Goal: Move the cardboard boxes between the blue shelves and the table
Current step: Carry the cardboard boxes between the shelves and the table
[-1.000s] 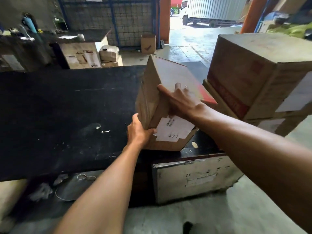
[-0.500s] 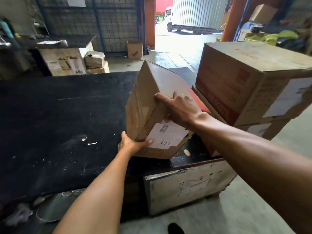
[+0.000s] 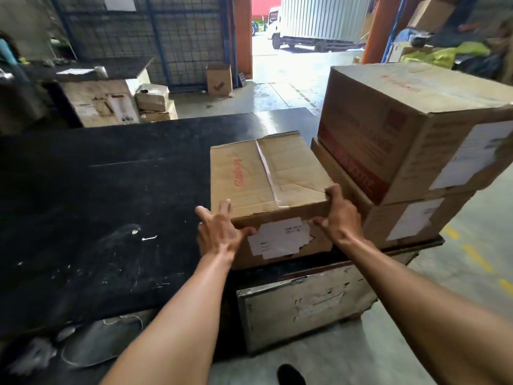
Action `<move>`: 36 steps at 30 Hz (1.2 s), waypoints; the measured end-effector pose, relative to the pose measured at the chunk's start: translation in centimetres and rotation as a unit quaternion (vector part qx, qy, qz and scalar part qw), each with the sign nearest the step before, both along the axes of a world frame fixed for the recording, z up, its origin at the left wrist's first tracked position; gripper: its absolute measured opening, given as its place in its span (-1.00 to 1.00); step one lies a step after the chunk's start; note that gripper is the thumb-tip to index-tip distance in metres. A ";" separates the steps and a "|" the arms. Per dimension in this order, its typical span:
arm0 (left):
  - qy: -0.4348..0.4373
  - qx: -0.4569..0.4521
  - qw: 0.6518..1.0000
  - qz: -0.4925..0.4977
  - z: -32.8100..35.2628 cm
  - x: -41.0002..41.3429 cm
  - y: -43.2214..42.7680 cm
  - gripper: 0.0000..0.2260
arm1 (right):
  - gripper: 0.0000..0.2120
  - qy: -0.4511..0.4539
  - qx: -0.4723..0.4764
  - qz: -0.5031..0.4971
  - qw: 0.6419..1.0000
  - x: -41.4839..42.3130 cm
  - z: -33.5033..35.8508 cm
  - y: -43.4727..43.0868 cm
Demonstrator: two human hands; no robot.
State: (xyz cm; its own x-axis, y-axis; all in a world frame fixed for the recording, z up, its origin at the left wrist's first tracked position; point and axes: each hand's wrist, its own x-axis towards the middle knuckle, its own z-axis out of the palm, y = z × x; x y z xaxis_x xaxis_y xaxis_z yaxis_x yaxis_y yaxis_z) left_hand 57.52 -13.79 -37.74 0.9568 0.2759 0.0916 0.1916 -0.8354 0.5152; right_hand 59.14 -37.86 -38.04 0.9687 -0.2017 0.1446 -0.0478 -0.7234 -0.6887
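At the near right end of the black counter (image 3: 111,190) a cardboard box (image 3: 266,173) lies flat, its taped top facing up and its near face turned toward the person. A strip of clear tape (image 3: 266,168) runs along the top seam, red lettering is printed on the left flap, and a torn white label (image 3: 280,237) is stuck on the near face.

The left hand (image 3: 219,237) is at the box's near left corner, its grip apart: the fingers are straight and spread, reaching up past the top edge, and the thumb lies against the near face beside the label. The right hand (image 3: 340,220) has its grip clamped on the near right corner, thumb hooked over the top edge and fingers pressed on the near face; whether the palm also touches the side of the box cannot be told from this angle.

Just right of the box, two larger cartons are stacked at the counter's right edge: the upper carton (image 3: 388,120), with a red band and a white label, sits on the lower carton (image 3: 416,218). The cardboard box appears to touch the lower one.

Below the counter's near edge stands a scuffed metal cabinet (image 3: 305,304). On the far floor a small box with a check mark (image 3: 219,79) stands by a blue wire-mesh partition (image 3: 166,37), and a truck (image 3: 319,20) is parked outside the open doorway.
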 end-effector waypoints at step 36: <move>-0.057 0.375 0.882 0.280 22.0 -10.8 17.7 -0.62 | -0.59 -0.241 -0.167 0.422 0.858 3.3 20.5 30.3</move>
State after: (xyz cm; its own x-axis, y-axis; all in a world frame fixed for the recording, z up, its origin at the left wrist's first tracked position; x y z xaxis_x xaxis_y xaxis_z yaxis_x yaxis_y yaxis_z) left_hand 46.77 3.87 -15.76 0.6632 0.5224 0.5359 0.6645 -0.7405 -0.1005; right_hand 62.46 -7.54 -17.52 0.5605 0.6734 0.4822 0.8226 -0.5204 -0.2294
